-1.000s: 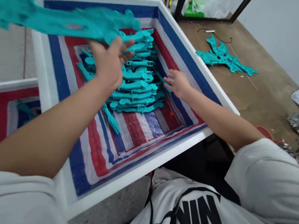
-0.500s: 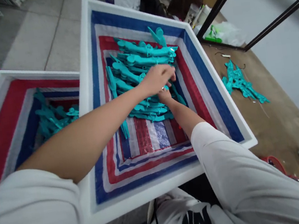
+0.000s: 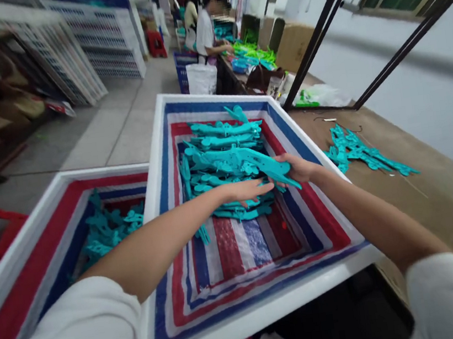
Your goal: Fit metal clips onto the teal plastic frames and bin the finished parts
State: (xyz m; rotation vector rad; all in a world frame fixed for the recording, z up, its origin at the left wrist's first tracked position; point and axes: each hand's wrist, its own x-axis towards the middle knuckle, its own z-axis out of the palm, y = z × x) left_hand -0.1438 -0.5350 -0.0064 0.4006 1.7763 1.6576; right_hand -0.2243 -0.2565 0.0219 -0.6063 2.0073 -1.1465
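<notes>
My right hand [image 3: 299,167] grips the right end of a stack of long turquoise plastic pieces [image 3: 246,161], which lies slanting over the pile. Each piece is flat, with rounded knobs and a tapering end; its exact kind I cannot make out. Just below that end, my left hand [image 3: 252,189] lies with its fingers stretched to the right, near the pieces and not closed round them. More of the same turquoise pieces [image 3: 225,129] are layered in a white crate [image 3: 156,145] lined with striped red, white and blue cloth.
A second lined crate [image 3: 61,185] on the left holds more turquoise pieces [image 3: 109,229]. Further turquoise pieces [image 3: 359,146] lie on the brown tabletop [image 3: 397,197] at right. Dark metal bars [image 3: 316,30] rise beyond. Another person [image 3: 205,30] works farther back.
My view has tilted up, showing more of the room. My hands were together over the pile; now my right hand is farther right, holding a stack of pieces, and my left hand has flattened out.
</notes>
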